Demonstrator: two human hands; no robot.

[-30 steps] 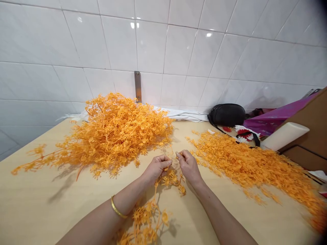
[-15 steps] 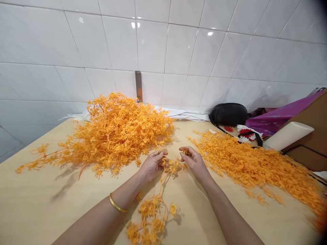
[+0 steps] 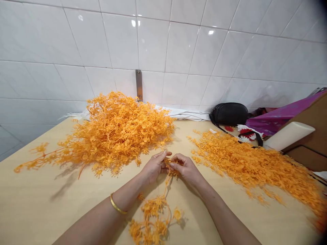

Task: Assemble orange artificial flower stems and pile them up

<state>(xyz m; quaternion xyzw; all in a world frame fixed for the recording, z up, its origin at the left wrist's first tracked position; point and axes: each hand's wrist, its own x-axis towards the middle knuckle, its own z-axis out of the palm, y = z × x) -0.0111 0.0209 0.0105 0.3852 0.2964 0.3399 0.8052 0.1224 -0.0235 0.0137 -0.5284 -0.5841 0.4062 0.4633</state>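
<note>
The left hand [image 3: 153, 166] and right hand [image 3: 185, 169] are close together above the worktop [image 3: 38, 194], their fingers pinching the upper end of an orange plastic sprig [image 3: 153, 214]. Its thin stem drops from between the hands, and its lower branches lie on the worktop in front of the person. A gold bangle [image 3: 118, 205] circles the left wrist. A large heap of orange plastic foliage [image 3: 114, 132] lies beyond the left hand, and a looser spread of orange plastic foliage [image 3: 255, 170] lies just beside the right hand. Behind them, a black bag [image 3: 228, 114] sits against the white tiled wall [image 3: 153, 41].
</note>
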